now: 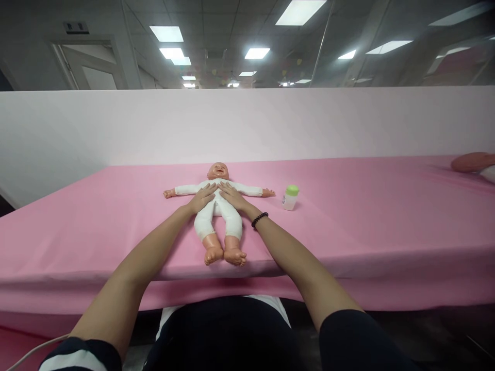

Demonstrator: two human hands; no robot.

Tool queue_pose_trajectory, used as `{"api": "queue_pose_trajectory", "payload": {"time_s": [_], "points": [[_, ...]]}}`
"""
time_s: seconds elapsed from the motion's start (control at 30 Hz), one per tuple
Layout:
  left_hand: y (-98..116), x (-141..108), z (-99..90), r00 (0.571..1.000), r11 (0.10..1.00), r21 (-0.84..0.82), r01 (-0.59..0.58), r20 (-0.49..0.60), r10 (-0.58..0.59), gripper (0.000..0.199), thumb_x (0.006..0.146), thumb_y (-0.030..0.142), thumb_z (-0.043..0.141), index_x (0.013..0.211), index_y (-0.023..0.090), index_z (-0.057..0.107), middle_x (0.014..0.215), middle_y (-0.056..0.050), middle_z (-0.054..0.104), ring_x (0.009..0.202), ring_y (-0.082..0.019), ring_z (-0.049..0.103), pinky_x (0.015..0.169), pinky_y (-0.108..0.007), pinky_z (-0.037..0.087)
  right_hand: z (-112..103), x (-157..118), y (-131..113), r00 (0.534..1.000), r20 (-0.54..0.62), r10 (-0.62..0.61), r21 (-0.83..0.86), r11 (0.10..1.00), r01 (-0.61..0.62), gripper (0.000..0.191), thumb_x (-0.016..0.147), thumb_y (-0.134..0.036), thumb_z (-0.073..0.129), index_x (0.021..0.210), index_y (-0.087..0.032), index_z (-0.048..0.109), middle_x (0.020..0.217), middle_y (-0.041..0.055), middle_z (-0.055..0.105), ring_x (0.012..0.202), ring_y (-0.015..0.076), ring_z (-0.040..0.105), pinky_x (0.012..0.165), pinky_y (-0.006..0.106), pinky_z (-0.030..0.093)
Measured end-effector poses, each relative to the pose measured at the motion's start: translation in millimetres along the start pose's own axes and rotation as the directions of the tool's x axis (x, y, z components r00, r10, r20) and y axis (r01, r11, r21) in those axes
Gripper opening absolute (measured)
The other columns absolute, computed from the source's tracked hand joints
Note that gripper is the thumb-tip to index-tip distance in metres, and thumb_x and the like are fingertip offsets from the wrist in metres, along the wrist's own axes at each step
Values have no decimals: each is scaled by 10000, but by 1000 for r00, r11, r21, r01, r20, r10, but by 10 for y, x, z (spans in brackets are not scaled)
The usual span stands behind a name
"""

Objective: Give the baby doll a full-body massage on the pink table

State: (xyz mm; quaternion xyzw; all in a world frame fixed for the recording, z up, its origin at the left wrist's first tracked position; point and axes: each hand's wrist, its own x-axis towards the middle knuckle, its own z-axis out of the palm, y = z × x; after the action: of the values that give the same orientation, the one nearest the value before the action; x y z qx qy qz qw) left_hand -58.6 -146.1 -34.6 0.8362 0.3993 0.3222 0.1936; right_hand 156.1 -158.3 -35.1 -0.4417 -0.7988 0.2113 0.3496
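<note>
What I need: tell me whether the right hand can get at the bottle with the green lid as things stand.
Probably yes. The right hand lies flat on the doll, apparently holding nothing, and only bare pink cloth separates the right forearm from the bottle.

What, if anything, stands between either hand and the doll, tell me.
Nothing visible: the left hand and right hand both rest on the front of the doll. The green-lidded container stands apart to the right.
</note>
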Motion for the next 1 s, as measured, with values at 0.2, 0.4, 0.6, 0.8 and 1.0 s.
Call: {"api": "queue_pose_trajectory", "payload": {"time_s": [0.2, 0.4, 0.6, 0.8, 1.0], "points": [[-9, -24, 26, 974, 985, 32, 172, -152, -165, 626, 967, 506, 481, 1435, 116, 619, 1623, -184, 467, 1578, -371, 332, 1286, -545, 269, -1, -24, -29, 986, -97, 135, -42, 989, -139, 685, 1037, -502, 536, 1613, -140, 453, 1725, 143, 289, 1633, 323, 192, 1329, 500, 149], [110, -111, -44, 919, 980, 45, 191, -359, -163, 476, 970, 439, 423, 892, 121, 769, 975, -174, 790, 1024, -339, 725, 978, -470, 532, -49, -80, -103, 956, -273, 105, -18, 993, -114, 313, 975, -266, 555, 1127, -117, 784, 1245, 177, 752, 1226, 336, 678, 1149, 484, 453], [165, -114, -31, 975, 1000, -20, -14, -223, 9, 468, 971, 419, 449, 1122, 164, 810, 1266, -93, 768, 1280, -289, 668, 1154, -427, 479, -56, -85, -123, 986, -165, -26, 78, 996, 40, 375, 967, -211, 557, 1279, -173, 760, 1386, 91, 708, 1358, 235, 622, 1209, 405, 439], [109, -33, -31, 998, 997, -60, -58, -34, 56, 560, 931, 308, 456, 1434, 180, 667, 1568, -26, 545, 1576, -251, 363, 1345, -442, 212, -82, -92, -72, 999, 42, -3, 73, 997, 0, 613, 1016, -425, 586, 1595, -241, 502, 1706, 39, 332, 1634, 245, 204, 1344, 465, 138], [6, 10, 14, 991, 994, -57, 92, -97, -97, 526, 960, 355, 512, 1438, 182, 648, 1623, -88, 484, 1615, -283, 264, 1353, -494, 123, -42, -36, -54, 991, 5, 135, 11, 991, -135, 741, 1033, -529, 549, 1660, -173, 377, 1757, 108, 163, 1654, 301, 52, 1336, 527, 56]]}}
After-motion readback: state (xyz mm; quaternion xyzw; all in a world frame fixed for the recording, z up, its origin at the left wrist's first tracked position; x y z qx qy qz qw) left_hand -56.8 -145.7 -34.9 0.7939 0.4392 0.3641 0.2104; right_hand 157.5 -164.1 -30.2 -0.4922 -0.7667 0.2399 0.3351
